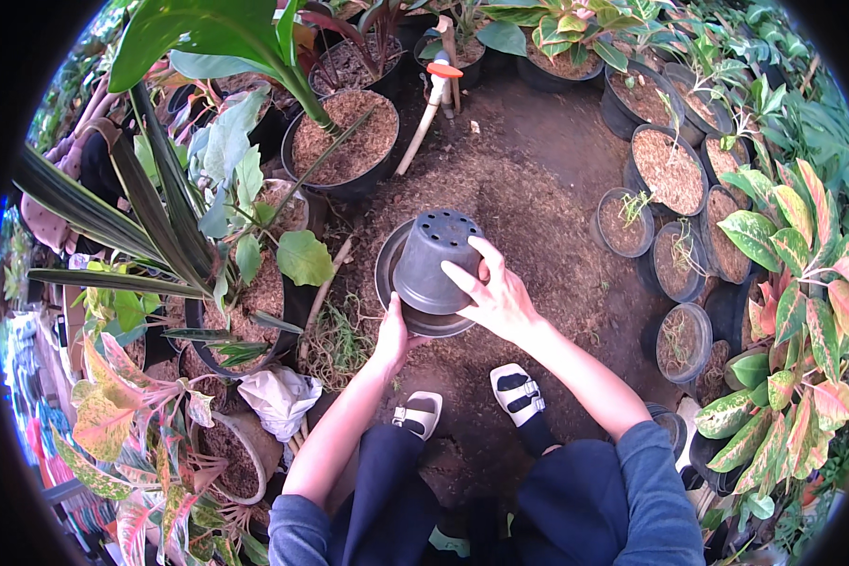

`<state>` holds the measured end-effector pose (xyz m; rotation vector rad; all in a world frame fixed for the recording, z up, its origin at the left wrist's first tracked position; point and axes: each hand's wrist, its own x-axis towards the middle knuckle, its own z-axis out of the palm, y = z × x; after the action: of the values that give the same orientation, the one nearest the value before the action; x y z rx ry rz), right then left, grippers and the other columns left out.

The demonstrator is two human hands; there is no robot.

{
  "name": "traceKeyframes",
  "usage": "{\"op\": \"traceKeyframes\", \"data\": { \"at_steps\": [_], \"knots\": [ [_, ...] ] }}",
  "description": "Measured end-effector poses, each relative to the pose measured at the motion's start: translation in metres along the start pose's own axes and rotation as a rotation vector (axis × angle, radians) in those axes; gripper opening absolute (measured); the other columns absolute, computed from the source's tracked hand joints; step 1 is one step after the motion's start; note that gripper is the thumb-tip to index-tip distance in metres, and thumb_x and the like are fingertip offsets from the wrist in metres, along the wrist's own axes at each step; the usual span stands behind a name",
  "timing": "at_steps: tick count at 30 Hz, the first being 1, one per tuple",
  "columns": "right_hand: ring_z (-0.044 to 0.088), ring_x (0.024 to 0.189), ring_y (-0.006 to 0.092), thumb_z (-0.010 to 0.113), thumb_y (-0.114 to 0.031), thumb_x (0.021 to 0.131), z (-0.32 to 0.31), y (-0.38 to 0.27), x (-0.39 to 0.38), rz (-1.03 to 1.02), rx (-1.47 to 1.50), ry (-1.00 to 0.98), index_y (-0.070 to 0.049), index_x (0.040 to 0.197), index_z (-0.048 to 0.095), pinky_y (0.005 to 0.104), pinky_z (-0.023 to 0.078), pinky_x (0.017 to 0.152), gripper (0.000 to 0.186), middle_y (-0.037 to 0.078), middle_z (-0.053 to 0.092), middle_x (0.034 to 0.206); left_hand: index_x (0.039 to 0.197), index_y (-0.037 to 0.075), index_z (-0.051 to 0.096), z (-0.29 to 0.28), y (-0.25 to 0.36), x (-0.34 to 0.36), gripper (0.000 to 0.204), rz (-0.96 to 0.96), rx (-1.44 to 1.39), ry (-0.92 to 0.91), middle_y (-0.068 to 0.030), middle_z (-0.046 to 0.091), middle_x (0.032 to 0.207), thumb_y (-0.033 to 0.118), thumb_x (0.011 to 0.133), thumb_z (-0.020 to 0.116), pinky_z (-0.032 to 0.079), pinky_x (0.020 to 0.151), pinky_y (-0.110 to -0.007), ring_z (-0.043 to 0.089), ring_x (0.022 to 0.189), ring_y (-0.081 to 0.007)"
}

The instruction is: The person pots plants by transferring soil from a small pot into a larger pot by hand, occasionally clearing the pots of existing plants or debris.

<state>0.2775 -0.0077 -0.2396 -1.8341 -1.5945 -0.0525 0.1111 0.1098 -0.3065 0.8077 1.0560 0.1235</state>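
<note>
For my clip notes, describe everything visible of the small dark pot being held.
The small pot is dark grey, round and tapered, apparently plastic. It is upside down, its base uppermost with several holes; the wide rim faces down, hiding its inside. The right hand holds its right side, over a dark round dish gripped by the left hand. Whether it touches dish or left hand is unclear.
</note>
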Motion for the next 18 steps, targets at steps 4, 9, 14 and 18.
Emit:
{"op": "traceKeyframes", "data": {
  "at_steps": [4,9,14,18],
  "knots": [
    [0.049,0.078,0.0216,0.084,-0.02,0.047,-0.018,0.0,0.013,0.163,0.23,0.16,-0.017,0.126,0.03,0.0339,0.051,0.07,0.096,0.017,0.02,0.124,0.125,0.004,0.032,0.003,0.003,-0.001,0.061,0.02,0.009,-0.02,-0.0134,0.046,0.119,0.053,0.088,0.028,0.052,0.073,-0.04,0.053,0.101,-0.024],
    [0.045,0.071,0.0116,0.084,-0.021,0.05,-0.044,0.017,0.019,0.505,0.497,0.35,-0.011,0.127,0.024,0.0252,0.047,0.058,0.098,0.014,0.027,0.118,0.124,0.003,0.032,-0.004,0.0,0.002,0.061,-0.019,0.02,0.002,-0.0144,0.049,0.115,0.052,0.088,0.028,0.052,0.074,-0.039,0.054,0.099,-0.024],
    [0.048,0.068,0.0103,0.08,-0.015,0.058,-0.054,0.069,-0.007,0.718,0.563,0.571,-0.009,0.128,0.021,0.0213,0.045,0.054,0.092,0.016,0.03,0.122,0.128,0.003,0.027,0.001,0.005,-0.002,0.058,-0.032,0.031,-0.017,-0.0152,0.047,0.119,0.047,0.09,0.024,0.048,0.081,-0.042,0.053,0.102,-0.0265],
    [0.053,0.075,0.0127,0.078,-0.015,0.061,-0.052,0.108,-0.041,0.922,0.668,0.645,-0.009,0.127,0.021,0.0223,0.046,0.054,0.087,0.016,0.035,0.117,0.123,0.003,0.031,0.0,0.004,0.0,0.054,-0.047,0.0,-0.033,-0.0165,0.05,0.113,0.046,0.09,0.027,0.053,0.072,-0.04,0.055,0.098,-0.0254]
  ]
}}
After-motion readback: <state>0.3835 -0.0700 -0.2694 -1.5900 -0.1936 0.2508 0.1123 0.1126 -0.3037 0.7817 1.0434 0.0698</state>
